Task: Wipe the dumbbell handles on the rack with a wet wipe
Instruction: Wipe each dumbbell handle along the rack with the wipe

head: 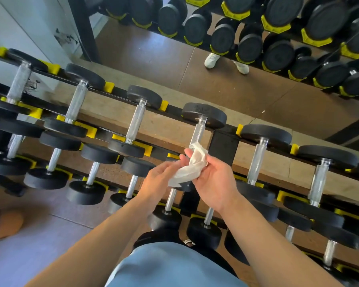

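I see both hands bunching wet wipe (192,166): right hand (212,179) clutches it, left hand (162,179) pinches its edge, just below knurled dumbbell handle (197,134). Advise wrapping wipe fully round handle, stroking end to end.

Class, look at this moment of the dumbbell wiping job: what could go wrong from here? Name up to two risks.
1. The wet wipe is bunched between the left hand and right hand, not spread, so it may cover little of the handle just beyond it.
2. The handles sit close between heavy black heads; fingers could get knocked or pinched while reaching in.
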The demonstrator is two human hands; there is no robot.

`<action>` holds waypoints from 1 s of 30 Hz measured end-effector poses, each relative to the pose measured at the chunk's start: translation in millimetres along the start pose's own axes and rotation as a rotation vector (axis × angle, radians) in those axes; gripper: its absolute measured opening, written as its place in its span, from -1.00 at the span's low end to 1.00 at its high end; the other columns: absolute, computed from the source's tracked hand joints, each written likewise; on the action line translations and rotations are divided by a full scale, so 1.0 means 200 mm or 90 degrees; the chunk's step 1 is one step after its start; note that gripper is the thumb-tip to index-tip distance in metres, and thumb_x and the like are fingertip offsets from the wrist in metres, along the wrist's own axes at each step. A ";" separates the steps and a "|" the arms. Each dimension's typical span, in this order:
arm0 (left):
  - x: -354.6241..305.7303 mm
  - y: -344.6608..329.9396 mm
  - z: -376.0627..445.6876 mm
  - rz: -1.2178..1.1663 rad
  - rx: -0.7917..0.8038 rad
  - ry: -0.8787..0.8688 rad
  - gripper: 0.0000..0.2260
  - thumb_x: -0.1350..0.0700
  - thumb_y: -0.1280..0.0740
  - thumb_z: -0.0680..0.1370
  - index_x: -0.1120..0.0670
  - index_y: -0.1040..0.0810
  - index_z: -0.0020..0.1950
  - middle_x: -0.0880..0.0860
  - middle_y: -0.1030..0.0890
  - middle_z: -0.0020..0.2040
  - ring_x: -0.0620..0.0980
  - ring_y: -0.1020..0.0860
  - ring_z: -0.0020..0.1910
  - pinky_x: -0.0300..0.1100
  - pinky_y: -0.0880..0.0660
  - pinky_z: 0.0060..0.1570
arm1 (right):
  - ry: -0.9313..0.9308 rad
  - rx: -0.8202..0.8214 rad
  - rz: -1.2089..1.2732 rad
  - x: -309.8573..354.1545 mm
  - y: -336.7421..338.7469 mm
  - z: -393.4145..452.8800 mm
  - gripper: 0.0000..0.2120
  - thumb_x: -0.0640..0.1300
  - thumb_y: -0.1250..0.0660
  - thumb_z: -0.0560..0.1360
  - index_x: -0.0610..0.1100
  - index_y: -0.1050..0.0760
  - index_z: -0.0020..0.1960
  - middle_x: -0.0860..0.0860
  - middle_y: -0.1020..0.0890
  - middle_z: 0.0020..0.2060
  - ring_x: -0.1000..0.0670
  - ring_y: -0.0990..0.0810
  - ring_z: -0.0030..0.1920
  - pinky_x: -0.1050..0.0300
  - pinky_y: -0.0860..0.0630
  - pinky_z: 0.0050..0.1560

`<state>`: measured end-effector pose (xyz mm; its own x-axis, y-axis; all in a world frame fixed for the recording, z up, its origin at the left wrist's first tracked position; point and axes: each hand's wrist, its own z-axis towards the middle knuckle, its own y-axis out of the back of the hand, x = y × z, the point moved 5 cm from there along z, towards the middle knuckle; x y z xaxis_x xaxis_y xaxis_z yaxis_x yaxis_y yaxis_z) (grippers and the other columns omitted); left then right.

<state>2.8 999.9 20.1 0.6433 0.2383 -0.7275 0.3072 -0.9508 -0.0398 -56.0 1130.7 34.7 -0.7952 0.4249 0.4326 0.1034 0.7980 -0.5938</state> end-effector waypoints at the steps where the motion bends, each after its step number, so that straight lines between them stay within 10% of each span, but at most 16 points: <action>1: 0.00 -0.01 0.00 -0.001 0.045 0.015 -0.73 -0.11 -0.36 0.56 0.03 -0.66 0.11 -0.08 -0.62 -0.14 -0.17 -0.52 -0.21 -0.33 -0.39 -0.21 | 0.002 -0.005 -0.007 0.01 0.00 0.01 -0.63 -0.05 -0.01 0.71 -0.16 -0.42 0.40 -0.14 -0.61 0.27 -0.13 -0.58 0.30 -0.08 -0.45 0.32; 7: 0.06 -0.03 0.00 -0.022 0.113 0.026 -0.90 0.09 -0.44 0.52 0.07 -0.72 -0.02 0.01 -0.61 -0.16 -0.15 -0.43 -0.33 -0.31 -0.35 -0.31 | 0.039 -0.092 -0.077 0.07 0.06 0.07 -0.67 0.01 -0.16 0.67 -0.05 -0.45 0.39 -0.14 -0.58 0.21 -0.12 -0.54 0.23 -0.07 -0.44 0.34; 17: 0.06 0.06 0.03 0.006 -0.095 -0.076 -0.90 0.00 -0.42 0.55 -0.01 -0.68 0.00 -0.04 -0.63 -0.15 -0.17 -0.48 -0.25 -0.34 -0.41 -0.27 | 0.024 -0.169 -0.041 0.02 0.08 0.10 -0.65 0.14 -0.21 0.63 -0.01 -0.45 0.33 -0.15 -0.66 0.17 -0.19 -0.64 0.19 -0.23 -0.52 0.26; 21: 0.10 0.10 0.04 -0.035 -0.130 -0.051 -0.85 -0.01 -0.35 0.60 0.02 -0.68 -0.03 -0.02 -0.64 -0.18 -0.16 -0.50 -0.27 -0.36 -0.44 -0.31 | 0.074 -0.159 -0.237 0.05 0.03 0.11 -0.74 -0.18 -0.31 0.61 0.03 -0.49 0.27 -0.05 -0.69 0.12 -0.09 -0.67 0.14 -0.16 -0.58 0.19; 26: 0.12 0.23 0.18 -0.059 -0.308 0.004 -0.70 -0.01 -0.19 0.68 0.06 -0.60 -0.13 0.01 -0.56 -0.23 -0.06 -0.50 -0.19 -0.19 -0.41 -0.18 | 0.476 -0.224 -0.634 0.31 -0.12 0.11 -0.75 -0.01 -0.35 0.60 -0.02 -0.54 0.25 0.13 -0.68 0.07 0.14 -0.65 0.09 0.25 -0.61 -0.02; 30: 0.08 0.18 0.35 -0.009 -0.356 0.017 -0.71 -0.03 -0.11 0.69 0.04 -0.54 -0.06 0.01 -0.55 -0.20 -0.02 -0.53 -0.18 -0.17 -0.40 -0.24 | 0.847 -0.022 -1.096 0.40 -0.28 0.25 -0.76 -0.12 -0.37 0.56 -0.20 -0.67 0.16 -0.03 -0.69 0.12 0.01 -0.63 0.18 0.18 -0.61 0.06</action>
<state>-25.3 956.0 -40.2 0.6524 0.2617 -0.7113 0.6362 -0.6992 0.3262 -154.4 1098.7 69.0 0.6719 -0.5661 0.4776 -0.0427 0.6141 0.7881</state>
